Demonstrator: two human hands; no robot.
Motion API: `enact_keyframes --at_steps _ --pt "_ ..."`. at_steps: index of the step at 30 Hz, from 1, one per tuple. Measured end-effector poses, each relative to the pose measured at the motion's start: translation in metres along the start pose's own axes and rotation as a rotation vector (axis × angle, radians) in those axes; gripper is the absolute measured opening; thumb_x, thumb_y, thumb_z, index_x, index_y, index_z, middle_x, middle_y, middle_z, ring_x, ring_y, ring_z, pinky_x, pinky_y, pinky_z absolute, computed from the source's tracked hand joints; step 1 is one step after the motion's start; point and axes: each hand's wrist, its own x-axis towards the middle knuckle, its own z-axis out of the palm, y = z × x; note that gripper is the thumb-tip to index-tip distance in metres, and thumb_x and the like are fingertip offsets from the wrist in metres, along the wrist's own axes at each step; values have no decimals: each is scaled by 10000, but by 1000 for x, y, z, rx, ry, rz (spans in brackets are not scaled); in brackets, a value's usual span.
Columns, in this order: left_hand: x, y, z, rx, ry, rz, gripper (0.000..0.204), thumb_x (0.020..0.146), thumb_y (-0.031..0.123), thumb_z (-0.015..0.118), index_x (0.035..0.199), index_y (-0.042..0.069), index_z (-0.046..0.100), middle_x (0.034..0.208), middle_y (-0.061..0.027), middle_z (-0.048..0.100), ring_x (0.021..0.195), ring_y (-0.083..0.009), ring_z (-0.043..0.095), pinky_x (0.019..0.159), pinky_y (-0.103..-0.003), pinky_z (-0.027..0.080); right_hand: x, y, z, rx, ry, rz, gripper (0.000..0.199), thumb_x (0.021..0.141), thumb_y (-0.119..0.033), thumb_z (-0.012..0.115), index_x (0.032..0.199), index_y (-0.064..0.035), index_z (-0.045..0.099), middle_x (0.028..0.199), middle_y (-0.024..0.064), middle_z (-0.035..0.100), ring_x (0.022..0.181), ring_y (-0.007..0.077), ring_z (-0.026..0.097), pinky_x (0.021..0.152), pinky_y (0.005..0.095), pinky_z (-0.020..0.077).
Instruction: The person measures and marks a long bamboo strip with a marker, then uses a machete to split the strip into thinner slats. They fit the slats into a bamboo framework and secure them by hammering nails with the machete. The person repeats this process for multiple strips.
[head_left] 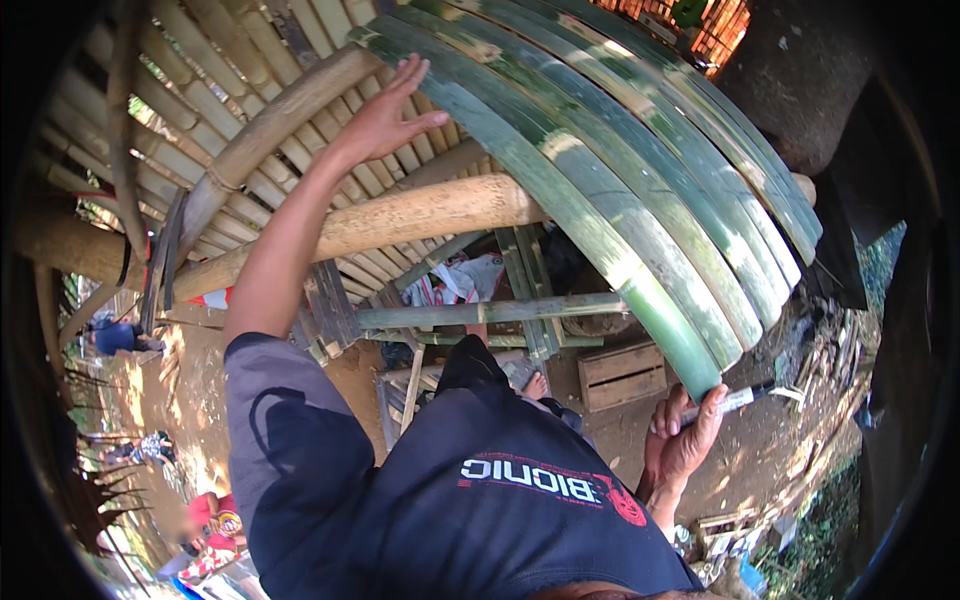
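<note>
dark shirt (500, 500) fills the bottom, red-and-white print across it. right hand (683, 435) curled around a white marker pen (735, 400), tip just under the lower ends of the green bamboo slats (620, 190). left hand (385, 112) raised, fingers spread, at the slats' upper end beside a tan bamboo pole (270, 130). wooden crate (622, 373) on the ground below.

Green bamboo slats (640, 190) (pale-banded) — tan pole (420, 215), white-and-black marker (735, 400).
</note>
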Motion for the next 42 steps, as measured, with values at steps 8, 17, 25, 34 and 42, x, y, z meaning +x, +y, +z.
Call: enact_keyframes --at_steps 8,17,25,34,42 --pt "3 -6 2 3 64 30 934 863 661 582 1566 200 174 1636 -66 117 1500 -283 104 1141 -450 354 3 3 -5 9 -39 4 350 1036 -394 478 1078 -49 511 712 35 521 423 53 344 377 200 279" --pt "6 -10 2 -224 37 54 762 943 357 640 1564 186 233 1639 -107 138 1504 -255 134 1180 -426 240 6 2 -13 -8 -66 80 439 988 -412 569 1170 -17 512 710 40 531 439 80 391 410 233 313" --pt "11 -6 -1 -157 22 51 780 950 422 615 1557 118 231 1636 -115 143 1501 -264 150 1202 -422 180 16 -14 -16 86 -98 241 367 925 -376 689 954 -31 569 627 18 532 476 76 422 437 222 303" --pt "3 10 -12 -190 -29 12 800 934 431 637 1561 142 232 1640 -98 133 1499 -261 153 1181 -461 241 16 -13 -29 47 -201 272 326 950 -364 659 863 -60 581 559 9 511 454 59 395 423 226 271" --pt "3 10 -12 -265 -19 -6 790 922 355 678 1555 152 250 1640 -83 136 1498 -247 158 1156 -451 306 19 -11 -30 39 -198 244 329 936 -335 684 868 -27 589 575 14 506 462 79 409 432 233 293"
